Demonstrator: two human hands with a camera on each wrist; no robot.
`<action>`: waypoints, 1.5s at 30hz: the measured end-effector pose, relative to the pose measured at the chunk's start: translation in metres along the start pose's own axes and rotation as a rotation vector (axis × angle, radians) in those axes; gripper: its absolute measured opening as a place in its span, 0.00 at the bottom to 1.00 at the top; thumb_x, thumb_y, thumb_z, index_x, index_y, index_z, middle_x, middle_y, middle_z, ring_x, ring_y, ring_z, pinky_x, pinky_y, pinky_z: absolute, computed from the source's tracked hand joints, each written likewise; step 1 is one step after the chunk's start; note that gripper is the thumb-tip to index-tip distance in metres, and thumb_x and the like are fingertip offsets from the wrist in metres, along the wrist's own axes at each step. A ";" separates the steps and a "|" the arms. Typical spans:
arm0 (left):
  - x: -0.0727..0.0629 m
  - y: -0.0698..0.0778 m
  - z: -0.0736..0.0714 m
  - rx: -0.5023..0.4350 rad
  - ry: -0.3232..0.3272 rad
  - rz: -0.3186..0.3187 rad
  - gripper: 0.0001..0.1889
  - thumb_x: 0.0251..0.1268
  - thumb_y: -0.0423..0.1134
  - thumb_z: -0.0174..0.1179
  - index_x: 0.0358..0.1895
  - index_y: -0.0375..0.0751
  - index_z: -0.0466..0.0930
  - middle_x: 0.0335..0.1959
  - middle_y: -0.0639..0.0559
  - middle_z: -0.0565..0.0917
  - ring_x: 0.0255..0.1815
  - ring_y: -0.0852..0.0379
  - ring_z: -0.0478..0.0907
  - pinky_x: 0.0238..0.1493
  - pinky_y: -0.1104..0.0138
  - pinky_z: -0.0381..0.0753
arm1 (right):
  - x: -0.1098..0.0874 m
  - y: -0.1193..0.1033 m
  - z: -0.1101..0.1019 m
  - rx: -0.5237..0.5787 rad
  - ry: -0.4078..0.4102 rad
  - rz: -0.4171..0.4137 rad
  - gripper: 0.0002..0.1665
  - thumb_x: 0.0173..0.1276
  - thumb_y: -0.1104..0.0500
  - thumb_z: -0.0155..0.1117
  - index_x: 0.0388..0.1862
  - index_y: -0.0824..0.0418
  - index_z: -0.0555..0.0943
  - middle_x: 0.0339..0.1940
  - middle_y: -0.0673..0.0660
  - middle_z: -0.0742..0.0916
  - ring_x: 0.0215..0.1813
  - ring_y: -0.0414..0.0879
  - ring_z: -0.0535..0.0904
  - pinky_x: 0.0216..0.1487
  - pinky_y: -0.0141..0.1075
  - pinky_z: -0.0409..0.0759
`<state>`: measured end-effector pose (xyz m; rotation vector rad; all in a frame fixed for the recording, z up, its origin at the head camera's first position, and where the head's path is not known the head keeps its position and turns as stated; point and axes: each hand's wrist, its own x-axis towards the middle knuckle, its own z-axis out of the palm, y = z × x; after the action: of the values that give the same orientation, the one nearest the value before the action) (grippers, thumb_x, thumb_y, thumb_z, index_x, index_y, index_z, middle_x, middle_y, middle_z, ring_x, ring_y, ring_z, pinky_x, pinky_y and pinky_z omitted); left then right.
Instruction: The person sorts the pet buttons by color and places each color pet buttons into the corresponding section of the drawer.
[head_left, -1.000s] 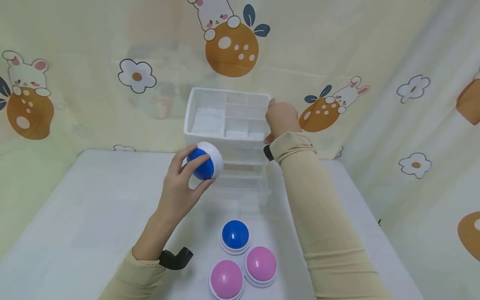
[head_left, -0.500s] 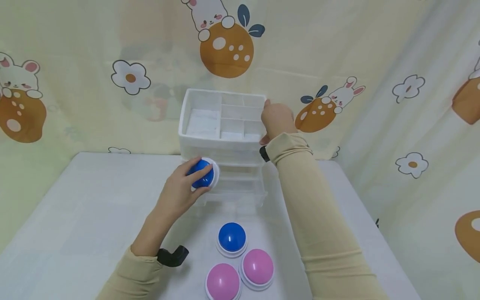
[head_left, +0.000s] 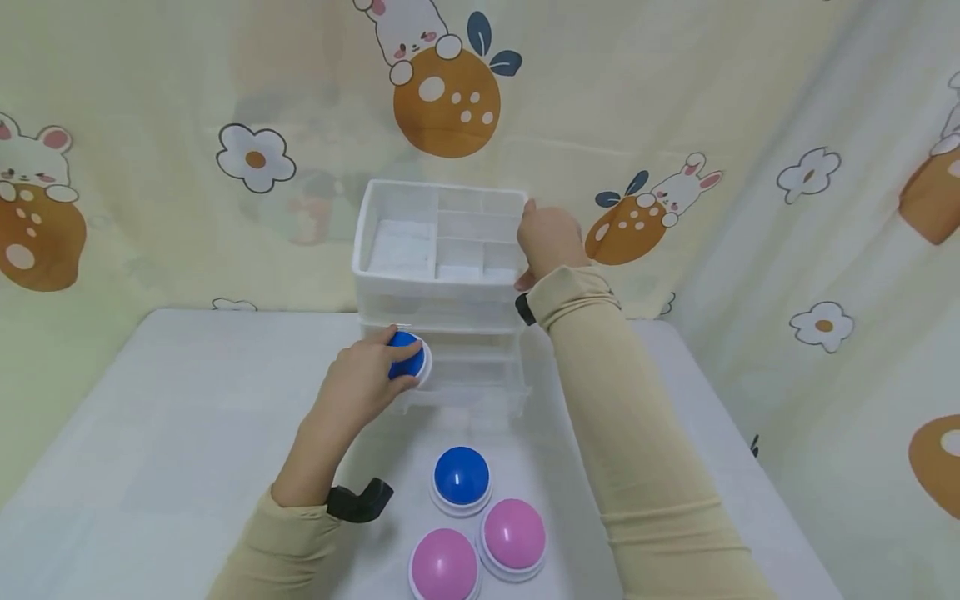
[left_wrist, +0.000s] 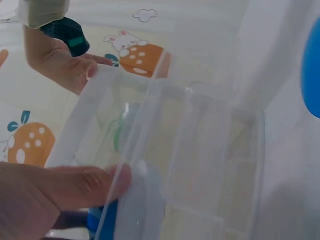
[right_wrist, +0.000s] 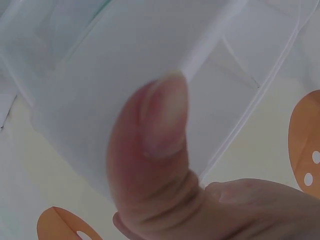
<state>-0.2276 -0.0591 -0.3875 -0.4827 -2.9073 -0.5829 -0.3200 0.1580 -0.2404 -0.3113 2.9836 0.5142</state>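
My left hand point(head_left: 358, 382) grips a dome-topped blue push button point(head_left: 406, 359) with a white base at the left side of a pulled-out clear drawer point(head_left: 480, 395). The drawer belongs to a white plastic drawer organizer point(head_left: 442, 292). In the left wrist view the thumb point(left_wrist: 95, 185) is near a clear drawer edge, and part of the blue dome point(left_wrist: 106, 220) shows below it. My right hand point(head_left: 552, 237) holds the organizer's upper right side. Its thumb point(right_wrist: 155, 130) lies against the translucent side wall in the right wrist view; the other fingers are mostly hidden.
Another blue push button point(head_left: 461, 477) and two pink ones point(head_left: 513, 535) point(head_left: 445, 565) stand on the white table point(head_left: 187, 433) before the organizer. Its divided top tray point(head_left: 403, 246) faces up. A patterned curtain point(head_left: 300, 75) hangs behind.
My left hand has lowered the blue push button from in front of the upper organizer to the pulled-out drawer. The right hand keeps its hold on the organizer. The whole view has shifted slightly.
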 end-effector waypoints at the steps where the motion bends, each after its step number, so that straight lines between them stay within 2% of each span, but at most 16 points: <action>1: 0.001 0.001 0.000 0.008 -0.010 -0.020 0.25 0.54 0.46 0.69 0.58 0.52 0.79 0.64 0.35 0.73 0.57 0.34 0.76 0.51 0.45 0.79 | 0.000 -0.001 0.000 0.012 0.005 0.000 0.65 0.52 0.47 0.75 0.72 0.77 0.47 0.55 0.70 0.80 0.56 0.60 0.76 0.57 0.46 0.78; 5: 0.004 0.007 0.001 0.017 -0.037 -0.099 0.25 0.53 0.45 0.70 0.58 0.50 0.80 0.63 0.37 0.74 0.54 0.34 0.78 0.46 0.45 0.81 | -0.002 -0.002 0.002 0.065 0.029 0.004 0.65 0.51 0.49 0.76 0.72 0.77 0.47 0.59 0.71 0.78 0.59 0.61 0.75 0.62 0.47 0.75; 8: 0.005 0.012 0.004 -0.003 -0.035 -0.159 0.26 0.52 0.44 0.70 0.57 0.49 0.80 0.62 0.39 0.75 0.54 0.35 0.78 0.47 0.46 0.81 | -0.004 -0.002 0.002 0.115 0.029 0.017 0.65 0.50 0.51 0.77 0.73 0.76 0.47 0.63 0.71 0.75 0.62 0.62 0.73 0.66 0.47 0.71; 13: 0.006 0.017 0.010 -0.032 0.003 -0.252 0.25 0.51 0.42 0.71 0.56 0.45 0.81 0.62 0.40 0.75 0.56 0.37 0.77 0.49 0.47 0.80 | -0.007 -0.004 -0.001 0.174 0.023 0.030 0.64 0.50 0.56 0.77 0.73 0.75 0.46 0.64 0.71 0.74 0.63 0.62 0.71 0.69 0.48 0.68; 18: 0.010 0.019 0.017 -0.056 0.035 -0.313 0.25 0.51 0.41 0.72 0.56 0.45 0.81 0.60 0.40 0.76 0.55 0.39 0.78 0.48 0.48 0.81 | -0.009 -0.004 -0.001 0.157 0.039 0.024 0.64 0.51 0.54 0.77 0.73 0.75 0.46 0.64 0.71 0.75 0.63 0.61 0.72 0.68 0.47 0.69; 27: 0.016 0.014 0.019 -0.083 0.039 -0.332 0.22 0.50 0.40 0.72 0.52 0.43 0.83 0.53 0.40 0.81 0.50 0.38 0.80 0.46 0.48 0.82 | -0.006 -0.006 -0.002 0.110 0.033 0.025 0.65 0.51 0.51 0.77 0.73 0.75 0.45 0.61 0.70 0.77 0.61 0.61 0.73 0.64 0.48 0.72; 32: 0.019 0.011 0.022 -0.100 0.030 -0.298 0.22 0.51 0.40 0.72 0.51 0.40 0.83 0.53 0.39 0.81 0.53 0.40 0.79 0.50 0.47 0.79 | -0.004 -0.005 -0.001 0.110 0.017 0.042 0.66 0.51 0.51 0.77 0.73 0.75 0.45 0.63 0.70 0.75 0.61 0.61 0.73 0.61 0.49 0.75; 39: 0.020 0.008 0.022 -0.113 0.016 -0.253 0.21 0.53 0.37 0.70 0.52 0.36 0.82 0.55 0.37 0.79 0.57 0.39 0.76 0.55 0.47 0.77 | 0.011 -0.007 -0.007 0.060 -0.161 0.102 0.69 0.52 0.46 0.75 0.75 0.70 0.38 0.64 0.70 0.73 0.52 0.57 0.76 0.45 0.47 0.83; 45: 0.019 0.012 0.020 -0.135 -0.002 -0.267 0.22 0.55 0.36 0.68 0.55 0.36 0.80 0.57 0.35 0.77 0.59 0.38 0.74 0.58 0.48 0.76 | 0.016 -0.007 -0.010 0.042 -0.220 0.123 0.72 0.51 0.45 0.75 0.75 0.69 0.35 0.63 0.72 0.74 0.47 0.56 0.75 0.45 0.46 0.82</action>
<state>-0.2426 -0.0357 -0.3977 -0.1075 -2.9683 -0.8177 -0.3352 0.1457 -0.2357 -0.0621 2.8062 0.4636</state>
